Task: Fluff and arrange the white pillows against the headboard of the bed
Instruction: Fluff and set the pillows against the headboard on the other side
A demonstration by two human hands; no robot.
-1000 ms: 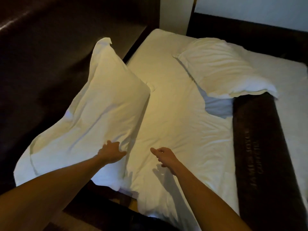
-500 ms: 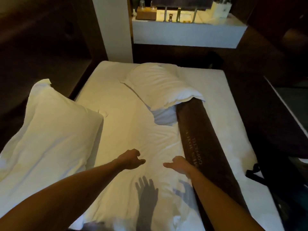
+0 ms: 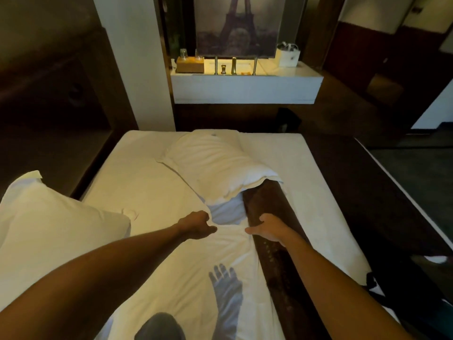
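Note:
One white pillow leans at the left against the dark headboard. A second white pillow lies flat across the middle of the bed, with its near end resting on a brown bed runner. My left hand hovers just short of that pillow's near edge, fingers curled into a loose fist with nothing in them. My right hand is beside it with fingers apart, over the runner's left edge, holding nothing.
A white pillar stands past the bed's far left corner. Behind it is a white counter with a tap, a wooden box, glasses and a white bag under a tower picture. Dark floor lies to the right of the bed.
My left hand has let go of the left pillow, which stays leaning on the headboard. Both hands have stretched forward to the middle pillow, and my view has lifted toward the counter.

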